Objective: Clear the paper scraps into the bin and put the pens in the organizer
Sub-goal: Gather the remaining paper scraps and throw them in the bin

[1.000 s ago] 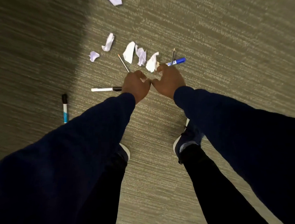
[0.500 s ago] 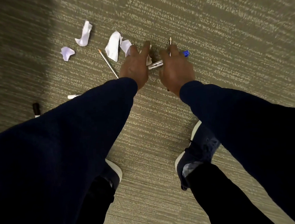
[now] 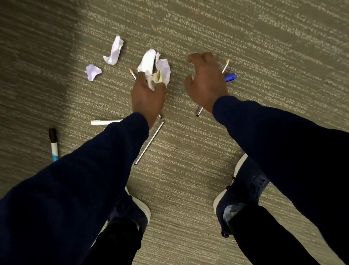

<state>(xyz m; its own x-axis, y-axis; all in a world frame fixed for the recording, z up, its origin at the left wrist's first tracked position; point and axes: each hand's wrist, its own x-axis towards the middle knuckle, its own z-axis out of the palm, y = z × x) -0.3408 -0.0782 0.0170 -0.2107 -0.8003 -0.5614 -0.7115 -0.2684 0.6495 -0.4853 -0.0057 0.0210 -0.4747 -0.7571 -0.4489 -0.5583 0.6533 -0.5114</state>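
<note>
Paper scraps lie scattered on the grey-green carpet (image 3: 245, 32) in front of your feet, and your left hand (image 3: 148, 96) has closed its fingers around a bunch of them, the white crumpled wad (image 3: 156, 68) sticking out past your fingertips. Two more scraps sit loose to the left of that hand: a small crumpled piece (image 3: 93, 72) and a longer curled strip (image 3: 114, 51) just beyond it. Your right hand (image 3: 205, 84) hovers low with its fingers curled but spread, and you cannot tell from here whether it grips anything; a thin pen with an orange tip (image 3: 226, 66) and a blue-capped marker (image 3: 230, 77) poke out from behind it on the right side. Another thin pen with an orange tip (image 3: 132, 73) shows just left of your left hand, running under it. A slim silvery pen (image 3: 149, 143) lies on the carpet below your left wrist, angled toward your left shoe (image 3: 139, 210). Further left are a white marker (image 3: 103, 122), partly hidden by your sleeve, and, well apart from it, a marker with a black cap and a teal band (image 3: 53, 144). Your right shoe (image 3: 241, 192) stands below your right forearm. No lettering on any pen or scrap is legible. Neither bin nor organizer is in view.
</note>
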